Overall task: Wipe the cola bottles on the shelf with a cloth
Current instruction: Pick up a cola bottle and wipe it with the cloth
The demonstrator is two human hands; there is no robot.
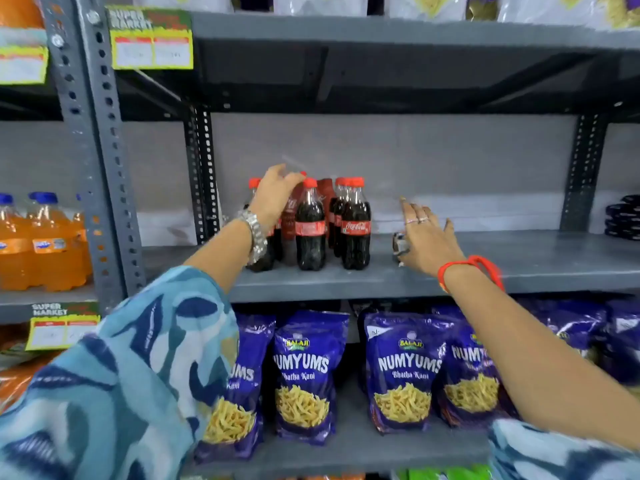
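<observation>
Reaching hands [273, 195], cola bottles [355, 223], shelf [519, 261]

Blue patterned sleeves [114, 375], silver watch [256, 233], red wrist thread [474, 266], finger rings [417, 220].

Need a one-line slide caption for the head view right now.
Left hand on the cola bottles, right hand open over the grey shelf.

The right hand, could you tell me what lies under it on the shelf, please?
A small dark and light object shows at the right hand's left edge on the shelf. The hand covers most of it, so I cannot identify it.
</observation>
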